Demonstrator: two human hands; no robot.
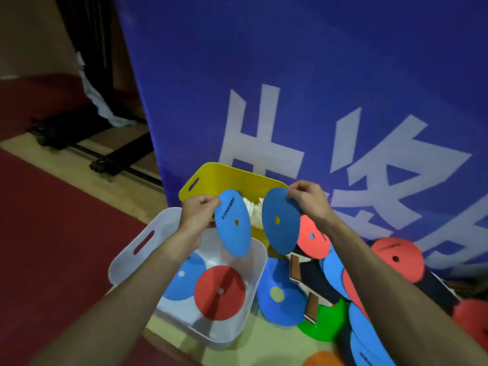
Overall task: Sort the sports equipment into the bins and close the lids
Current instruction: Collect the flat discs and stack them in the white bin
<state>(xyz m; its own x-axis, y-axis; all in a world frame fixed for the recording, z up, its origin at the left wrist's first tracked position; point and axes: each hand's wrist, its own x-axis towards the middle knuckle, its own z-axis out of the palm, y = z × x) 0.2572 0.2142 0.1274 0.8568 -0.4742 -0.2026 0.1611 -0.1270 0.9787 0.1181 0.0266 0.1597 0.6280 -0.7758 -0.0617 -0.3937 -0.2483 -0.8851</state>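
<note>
My left hand (196, 213) pinches the top edge of a light blue flat disc (232, 224), which hangs over the white bin (124, 260). My right hand (306, 198) holds a darker blue disc (281, 220) by its rim, above the gap between the bins. Inside the white bin lie a red disc (220, 291) and a blue disc (184, 276). Behind it stands a yellow bin (224, 178) with white items (253, 210) inside. A loose pile of red, blue and green discs (340, 276) lies on the floor to the right.
A blue banner with large white characters (317, 101) stands right behind the bins. Dark paddles with wooden handles (311, 281) lie among the loose discs. Red carpet (52, 220) covers the floor to the left, and a black metal stand base (105, 159) sits further back.
</note>
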